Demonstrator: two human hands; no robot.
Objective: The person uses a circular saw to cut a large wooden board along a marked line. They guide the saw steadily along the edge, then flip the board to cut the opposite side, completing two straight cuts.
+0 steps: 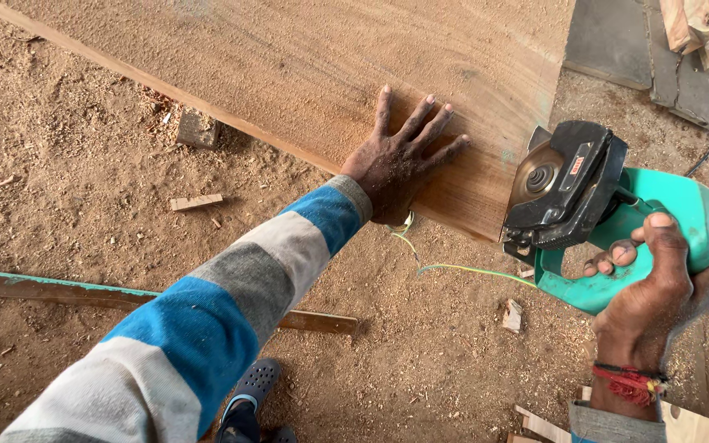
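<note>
The green circular saw [617,221] is clenched by its handle in the right hand [658,303], with its blade just at the near edge of the wide plank [305,66], close to the plank's right corner. The plank, bedded in the sawdust-covered ground [84,189], is pinned farther along that edge by the flat, empty left hand [400,160], fingers spread. For a clean cut, the blade is best fed steadily along the line, with the cable [453,267] and the bracing hand kept well clear.

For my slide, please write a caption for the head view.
Left hand flat on a wooden plank; right hand grips a green circular saw.
</note>
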